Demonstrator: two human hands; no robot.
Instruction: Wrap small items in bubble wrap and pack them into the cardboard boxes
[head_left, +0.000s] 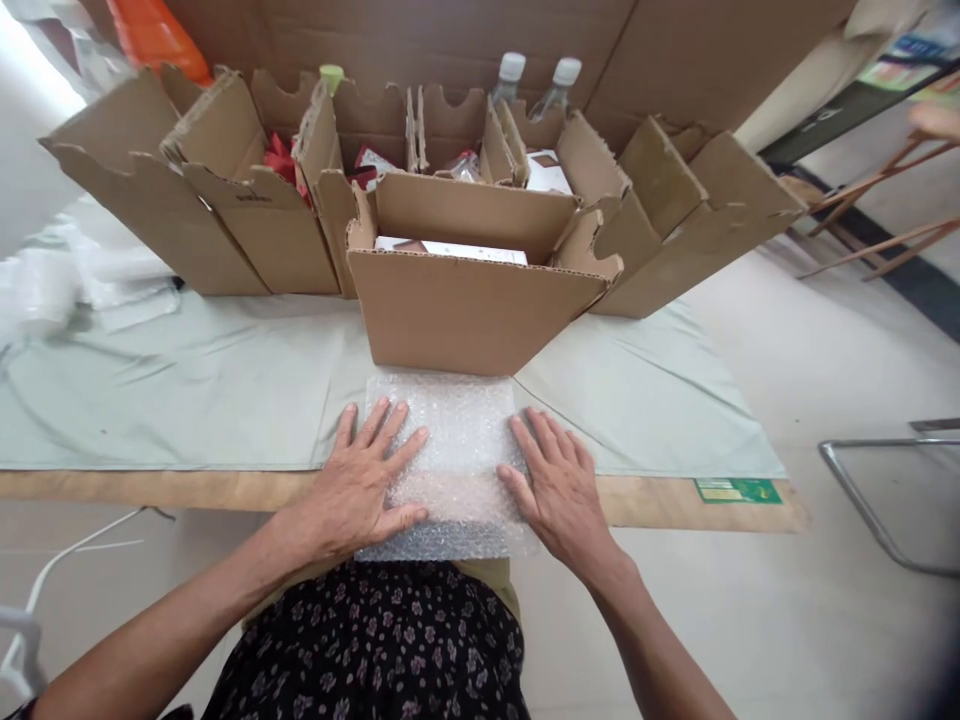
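Even pressure on the bubble wrap
Left hand and right hand spread over its sides, I'd press gently; it lies on the desk, just before the front box.

Bubble wrap partly hidden under hands, orange object cropped above, blurred white bundle, perhaps plastic

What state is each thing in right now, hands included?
Left hand: open, fingers spread, on the bubble wrap
Right hand: open, at the bubble wrap's right edge
Bubble wrap: laid out, near end past the table edge
Front cardboard box: open-topped, white item inside
Rear cardboard boxes: open-topped
Two bottles: capped
Pale green cloth: spread, wrinkled
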